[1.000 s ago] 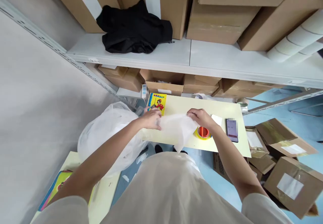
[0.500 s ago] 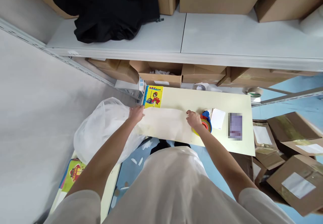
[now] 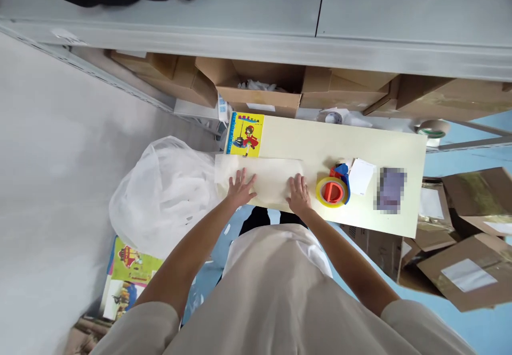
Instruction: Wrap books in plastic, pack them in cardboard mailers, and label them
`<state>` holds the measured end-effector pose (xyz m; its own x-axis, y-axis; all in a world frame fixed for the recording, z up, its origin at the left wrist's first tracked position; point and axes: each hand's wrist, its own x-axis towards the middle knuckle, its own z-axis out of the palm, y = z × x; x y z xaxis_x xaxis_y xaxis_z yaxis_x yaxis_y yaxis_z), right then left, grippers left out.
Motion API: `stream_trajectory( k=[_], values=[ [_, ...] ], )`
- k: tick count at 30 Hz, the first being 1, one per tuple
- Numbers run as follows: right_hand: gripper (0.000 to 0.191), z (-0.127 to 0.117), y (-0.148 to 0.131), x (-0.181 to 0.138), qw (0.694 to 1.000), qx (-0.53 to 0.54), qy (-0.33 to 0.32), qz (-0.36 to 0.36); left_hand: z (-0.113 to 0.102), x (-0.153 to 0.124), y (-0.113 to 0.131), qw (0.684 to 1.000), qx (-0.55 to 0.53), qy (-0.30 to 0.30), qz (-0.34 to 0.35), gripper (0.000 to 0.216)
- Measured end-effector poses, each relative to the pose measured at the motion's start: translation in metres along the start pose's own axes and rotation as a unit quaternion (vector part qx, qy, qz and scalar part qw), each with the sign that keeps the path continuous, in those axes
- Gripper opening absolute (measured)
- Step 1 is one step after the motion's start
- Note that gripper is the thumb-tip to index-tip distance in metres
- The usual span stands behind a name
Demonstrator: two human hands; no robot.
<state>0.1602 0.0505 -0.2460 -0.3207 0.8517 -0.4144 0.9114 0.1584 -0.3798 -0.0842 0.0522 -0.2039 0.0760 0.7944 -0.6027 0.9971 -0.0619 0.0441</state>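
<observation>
A pale, translucent sheet (image 3: 274,176) lies across the left half of the cream table (image 3: 304,136). My left hand (image 3: 240,191) rests flat on its left part with fingers spread. Toward the sheet's right end lies my right hand (image 3: 299,192), fingers stretched out and palm down. Just beyond the sheet's far edge is a yellow picture book (image 3: 247,134) with a figure in red on its cover. To the right of my right hand stands a tape dispenser (image 3: 334,191) in red, blue and yellow. White cards (image 3: 361,176) lie beside it.
A blurred-out purple item (image 3: 391,190) lies at the table's right. A large white plastic bag (image 3: 160,190) bulges at the left, with books (image 3: 132,261) below it. Cardboard boxes (image 3: 468,275) crowd the right floor. A grey shelf (image 3: 240,22) overhangs more boxes behind the table.
Both hands have let go of the sheet's far edge and come down flat on it, nearer to me and closer together. The view has tilted down.
</observation>
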Motion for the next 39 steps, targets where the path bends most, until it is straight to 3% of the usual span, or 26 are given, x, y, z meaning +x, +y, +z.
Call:
stream_trajectory(
  k=[3,5,9,12,14,18,22,25,28,31,33,36,39],
  values=[
    [0.074,0.006,0.001,-0.011,1.0,0.014,-0.009,-0.003,0.011,-0.002,-0.014,0.999,-0.007,-0.04,0.008,0.073],
    [0.07,0.0,-0.003,-0.011,0.999,0.03,0.003,0.013,0.009,-0.006,-0.023,0.999,-0.015,-0.032,0.03,0.073],
    [0.059,-0.026,-0.032,0.022,0.993,0.103,0.065,0.003,-0.017,0.004,-0.045,0.992,-0.082,0.085,0.041,0.067],
    [0.056,-0.041,-0.067,0.074,0.972,0.224,0.074,-0.001,-0.042,0.033,-0.07,0.968,-0.178,0.179,-0.012,0.06],
    [0.054,-0.044,-0.089,0.109,0.939,0.335,0.057,0.06,-0.055,0.058,-0.087,0.945,-0.265,0.183,-0.061,0.052],
    [0.038,-0.039,-0.119,0.153,0.829,0.532,0.004,0.172,-0.062,0.098,-0.107,0.902,-0.393,0.114,-0.138,0.031],
    [0.025,-0.037,-0.127,0.165,0.78,0.6,0.003,0.179,-0.056,0.117,-0.111,0.886,-0.428,0.104,-0.145,0.02],
    [0.027,-0.042,-0.127,0.17,0.728,0.667,0.012,0.155,-0.058,0.121,-0.114,0.874,-0.452,0.107,-0.142,0.018],
    [0.034,-0.053,-0.124,0.169,0.699,0.705,0.029,0.112,-0.068,0.115,-0.119,0.838,-0.517,0.123,-0.119,0.02],
    [0.042,-0.063,-0.119,0.151,0.695,0.712,0.043,0.09,-0.077,0.095,-0.116,0.786,-0.599,0.131,-0.079,0.025],
    [0.043,-0.067,-0.111,0.129,0.713,0.694,0.062,0.081,-0.077,0.077,-0.107,0.771,-0.623,0.123,-0.056,0.028],
    [0.039,-0.067,-0.091,0.085,0.765,0.63,0.101,0.09,-0.065,0.051,-0.081,0.777,-0.621,0.103,-0.02,0.029],
    [0.037,-0.058,-0.063,0.037,0.805,0.563,0.123,0.141,-0.042,0.033,-0.042,0.815,-0.576,0.055,0.008,0.028]
  ],
)
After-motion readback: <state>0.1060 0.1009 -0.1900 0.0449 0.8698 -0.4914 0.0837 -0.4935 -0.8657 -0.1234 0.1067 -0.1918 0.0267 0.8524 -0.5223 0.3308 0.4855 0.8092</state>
